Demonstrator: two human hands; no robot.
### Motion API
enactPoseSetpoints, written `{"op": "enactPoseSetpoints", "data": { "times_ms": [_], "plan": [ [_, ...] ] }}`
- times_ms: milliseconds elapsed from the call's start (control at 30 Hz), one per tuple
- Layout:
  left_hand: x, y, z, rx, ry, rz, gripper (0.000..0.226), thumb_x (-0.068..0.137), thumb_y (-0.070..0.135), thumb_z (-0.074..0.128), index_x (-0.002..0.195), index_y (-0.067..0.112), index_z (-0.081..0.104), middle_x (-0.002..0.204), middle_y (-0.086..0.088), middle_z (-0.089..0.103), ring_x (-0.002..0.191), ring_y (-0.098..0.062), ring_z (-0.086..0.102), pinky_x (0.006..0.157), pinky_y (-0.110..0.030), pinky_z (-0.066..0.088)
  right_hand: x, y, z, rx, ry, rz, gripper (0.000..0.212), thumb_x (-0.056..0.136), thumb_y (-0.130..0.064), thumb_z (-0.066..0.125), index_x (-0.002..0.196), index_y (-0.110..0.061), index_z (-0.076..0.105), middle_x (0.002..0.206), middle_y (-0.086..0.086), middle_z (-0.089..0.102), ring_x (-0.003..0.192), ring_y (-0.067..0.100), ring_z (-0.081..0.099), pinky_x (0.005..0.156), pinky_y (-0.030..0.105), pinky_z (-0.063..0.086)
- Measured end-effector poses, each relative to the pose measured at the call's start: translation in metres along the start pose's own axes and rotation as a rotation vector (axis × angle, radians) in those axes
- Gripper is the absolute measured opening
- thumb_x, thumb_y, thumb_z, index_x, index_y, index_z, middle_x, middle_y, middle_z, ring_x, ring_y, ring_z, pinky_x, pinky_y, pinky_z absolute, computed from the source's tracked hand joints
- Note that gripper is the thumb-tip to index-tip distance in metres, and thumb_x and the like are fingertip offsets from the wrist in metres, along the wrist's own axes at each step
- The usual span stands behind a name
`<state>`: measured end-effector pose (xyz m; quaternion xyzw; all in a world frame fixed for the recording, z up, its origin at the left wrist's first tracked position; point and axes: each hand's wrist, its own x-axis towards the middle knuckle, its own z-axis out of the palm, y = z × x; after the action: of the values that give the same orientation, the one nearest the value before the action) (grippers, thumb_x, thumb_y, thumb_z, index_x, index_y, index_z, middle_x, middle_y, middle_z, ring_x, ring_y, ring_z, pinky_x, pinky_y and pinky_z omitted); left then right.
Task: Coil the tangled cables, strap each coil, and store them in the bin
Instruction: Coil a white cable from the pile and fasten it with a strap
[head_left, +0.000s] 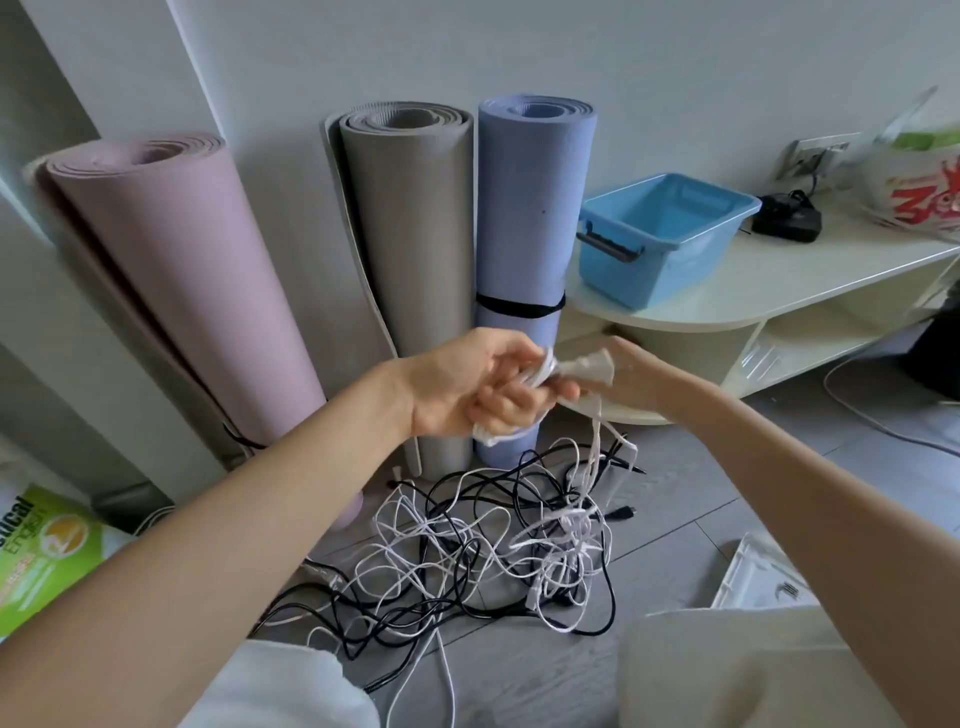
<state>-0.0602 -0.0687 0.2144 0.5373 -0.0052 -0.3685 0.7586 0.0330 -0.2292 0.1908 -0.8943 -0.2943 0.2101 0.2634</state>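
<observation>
My left hand (467, 387) is closed around a small bundle of white cable (545, 371), held up above the floor. My right hand (631, 371) pinches the white plug end of that same cable just to the right of the bundle. A loose strand drops from the hands into a tangled pile of black and white cables (483, 551) on the grey floor below. The blue plastic bin (660, 236) with a dark handle stands empty on the low cream shelf unit, up and to the right of my hands.
Three rolled mats, pink (182, 291), grey (415, 249) and blue (524, 244), lean on the wall behind the pile. A black device (787, 221) and a printed bag (919, 176) sit on the shelf top (810, 270). A green book (47, 551) lies left; a white tray (753, 577) lies right.
</observation>
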Motion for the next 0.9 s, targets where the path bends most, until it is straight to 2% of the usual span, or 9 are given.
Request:
{"op": "enactPoseSetpoints", "data": {
  "times_ms": [100, 167, 300, 367, 433, 500, 633, 767, 900],
  "plan": [
    [-0.004, -0.008, -0.006, 0.111, -0.003, -0.153, 0.043, 0.083, 0.037, 0.029, 0.092, 0.003, 0.054, 0.055, 0.007, 0.035, 0.036, 0.001, 0.025, 0.036, -0.014, 0.010, 0.005, 0.001, -0.002, 0.116, 0.047, 0.003, 0.033, 0.080, -0.020, 0.071, 0.053, -0.022, 0.053, 0.052, -0.006, 0.050, 0.044, 0.002, 0.037, 0.047, 0.016, 0.030],
    [-0.003, -0.013, -0.007, 0.181, 0.049, -0.237, 0.043, 0.089, 0.040, 0.029, 0.093, 0.005, 0.054, 0.056, 0.008, 0.034, 0.036, 0.001, 0.025, 0.037, -0.013, 0.010, 0.007, -0.004, 0.000, 0.122, 0.069, -0.001, 0.027, 0.077, -0.020, 0.074, 0.057, -0.018, 0.056, 0.046, -0.008, 0.053, 0.037, 0.000, 0.040, 0.041, 0.011, 0.030],
    [0.003, -0.018, -0.012, 0.205, 0.229, -0.340, 0.043, 0.101, 0.035, 0.026, 0.091, 0.005, 0.054, 0.052, 0.008, 0.035, 0.033, 0.000, 0.025, 0.032, -0.009, 0.014, 0.012, -0.016, 0.004, -0.237, 0.205, -0.133, 0.015, 0.075, -0.012, 0.065, 0.069, -0.022, 0.055, 0.076, 0.000, 0.054, 0.068, 0.017, 0.049, 0.053, 0.023, 0.036],
    [0.000, -0.021, -0.018, 0.264, 0.289, -0.404, 0.042, 0.102, 0.034, 0.026, 0.091, 0.005, 0.055, 0.051, 0.008, 0.035, 0.032, 0.000, 0.024, 0.030, -0.008, 0.015, 0.012, -0.013, 0.004, -0.364, 0.320, -0.099, 0.015, 0.076, -0.006, 0.055, 0.069, -0.019, 0.055, 0.080, 0.002, 0.053, 0.074, 0.024, 0.050, 0.055, 0.026, 0.036],
    [-0.007, -0.024, -0.025, 0.341, 0.323, -0.464, 0.042, 0.102, 0.034, 0.026, 0.090, 0.006, 0.054, 0.052, 0.008, 0.034, 0.032, 0.000, 0.024, 0.029, -0.009, 0.016, 0.011, -0.002, -0.003, -0.361, 0.393, -0.052, 0.015, 0.077, -0.001, 0.051, 0.076, -0.011, 0.062, 0.081, 0.008, 0.059, 0.078, 0.030, 0.057, 0.062, 0.032, 0.045],
    [-0.015, -0.026, -0.031, 0.378, 0.404, -0.472, 0.043, 0.103, 0.033, 0.026, 0.088, 0.005, 0.054, 0.056, 0.006, 0.031, 0.031, 0.001, 0.022, 0.028, -0.009, 0.015, 0.009, 0.004, -0.009, -0.269, 0.425, -0.037, 0.019, 0.079, -0.001, 0.053, 0.084, -0.011, 0.068, 0.085, 0.011, 0.067, 0.085, 0.030, 0.062, 0.073, 0.038, 0.052],
    [-0.019, -0.020, -0.047, 0.423, 0.709, -0.324, 0.039, 0.103, 0.024, 0.026, 0.083, 0.004, 0.053, 0.060, 0.003, 0.032, 0.026, 0.001, 0.022, 0.027, -0.010, 0.014, 0.012, -0.011, -0.006, -0.129, 0.529, -0.029, 0.015, 0.080, -0.011, 0.061, 0.089, -0.016, 0.071, 0.087, 0.006, 0.066, 0.087, 0.027, 0.060, 0.068, 0.029, 0.043],
    [-0.020, -0.008, -0.048, 0.237, 0.954, 0.021, 0.028, 0.099, 0.013, 0.033, 0.080, 0.008, 0.053, 0.065, -0.004, 0.048, 0.025, 0.000, 0.029, 0.029, -0.010, 0.012, 0.013, -0.024, -0.007, -0.202, 0.584, -0.006, 0.012, 0.082, -0.022, 0.064, 0.086, -0.014, 0.072, 0.091, 0.010, 0.066, 0.086, 0.032, 0.059, 0.064, 0.029, 0.038],
    [-0.012, 0.005, -0.049, 0.204, 1.170, 0.224, 0.018, 0.095, 0.014, 0.041, 0.108, 0.012, 0.053, 0.073, -0.007, 0.058, 0.023, -0.001, 0.038, 0.030, -0.008, 0.014, 0.009, -0.026, -0.004, -0.435, 0.659, -0.050, 0.024, 0.088, -0.022, 0.052, 0.083, -0.005, 0.068, 0.094, 0.008, 0.057, 0.085, 0.030, 0.053, 0.065, 0.031, 0.037]
  ]
}}
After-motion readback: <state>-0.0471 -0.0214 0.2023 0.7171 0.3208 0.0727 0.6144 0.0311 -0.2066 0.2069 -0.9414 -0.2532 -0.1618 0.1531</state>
